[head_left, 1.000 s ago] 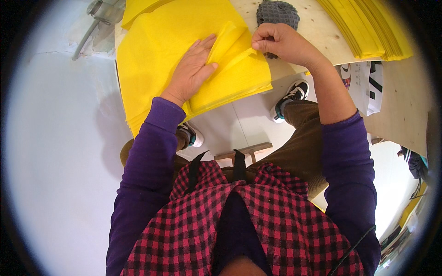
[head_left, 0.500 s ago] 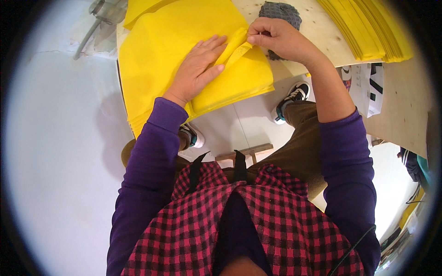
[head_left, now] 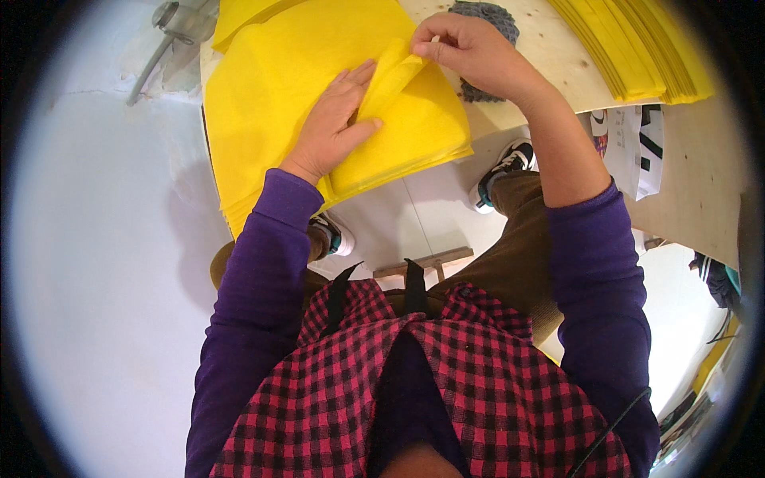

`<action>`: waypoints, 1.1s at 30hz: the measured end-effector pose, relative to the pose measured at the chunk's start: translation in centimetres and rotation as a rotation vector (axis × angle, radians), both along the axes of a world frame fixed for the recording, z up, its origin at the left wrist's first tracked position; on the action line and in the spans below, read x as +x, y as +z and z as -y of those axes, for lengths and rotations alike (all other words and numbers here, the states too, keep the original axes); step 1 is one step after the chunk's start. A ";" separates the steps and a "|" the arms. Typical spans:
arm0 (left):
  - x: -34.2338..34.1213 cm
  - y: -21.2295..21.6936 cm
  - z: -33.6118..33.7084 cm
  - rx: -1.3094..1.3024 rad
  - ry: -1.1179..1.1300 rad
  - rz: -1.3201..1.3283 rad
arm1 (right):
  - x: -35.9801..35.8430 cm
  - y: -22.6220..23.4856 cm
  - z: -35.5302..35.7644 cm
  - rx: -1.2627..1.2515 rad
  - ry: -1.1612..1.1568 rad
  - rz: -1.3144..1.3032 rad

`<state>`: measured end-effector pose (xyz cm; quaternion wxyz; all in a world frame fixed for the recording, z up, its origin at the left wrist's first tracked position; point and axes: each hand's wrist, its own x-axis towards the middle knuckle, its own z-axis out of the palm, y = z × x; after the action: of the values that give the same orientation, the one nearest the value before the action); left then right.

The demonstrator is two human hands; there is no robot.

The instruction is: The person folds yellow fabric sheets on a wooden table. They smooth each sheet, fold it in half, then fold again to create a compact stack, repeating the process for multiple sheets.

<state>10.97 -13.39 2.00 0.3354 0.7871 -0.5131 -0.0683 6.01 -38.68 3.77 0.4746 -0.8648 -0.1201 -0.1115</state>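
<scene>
1. The left hand (head_left: 333,127), upper centre of the frame, lies flat with fingers spread on the stack of thin yellow fabric sheets (head_left: 271,88). A second ago it lay lower on the stack, and half a second ago its fingertips reached nearly to the other hand; now it is drawn back slightly and pins the sheets just left of the raised fold.
2. The right hand (head_left: 470,52), at the top centre, pinches the corner of the top yellow sheet (head_left: 398,72) between thumb and fingertips. Over the last second it has lifted that corner higher, so the fold stands up more steeply between the two hands.
3. This suggests that one sheet is being peeled free while the rest are held down.
4. The stack sits on the pale wooden tabletop (head_left: 550,60), overhanging its near edge. A grey knitted pad (head_left: 488,14) lies behind the right hand, and a second pile of yellow sheets (head_left: 637,48) fills the upper right.
</scene>
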 end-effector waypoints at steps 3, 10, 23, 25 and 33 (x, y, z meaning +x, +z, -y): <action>-0.1 -0.1 -0.1 -0.013 0.025 -0.091 | -0.4 0.1 1.0 0.064 0.022 -0.059; 0.2 -0.2 -0.1 -0.004 -0.001 -0.066 | -2.2 -1.0 2.0 -0.021 0.273 -0.196; 0.2 0.2 0.1 -0.021 -0.030 0.043 | -1.9 -0.2 1.5 -0.041 0.239 -0.271; 0.2 0.4 0.2 0.007 -0.037 0.051 | -1.7 0.0 1.4 -0.024 0.214 -0.275; 0.0 0.8 0.2 0.018 -0.059 0.096 | -0.8 0.6 0.6 -0.016 0.126 -0.095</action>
<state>10.94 -13.58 2.79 0.3011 0.7770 -0.5511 -0.0448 5.17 -39.27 4.35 0.4791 -0.8635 -0.1524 -0.0391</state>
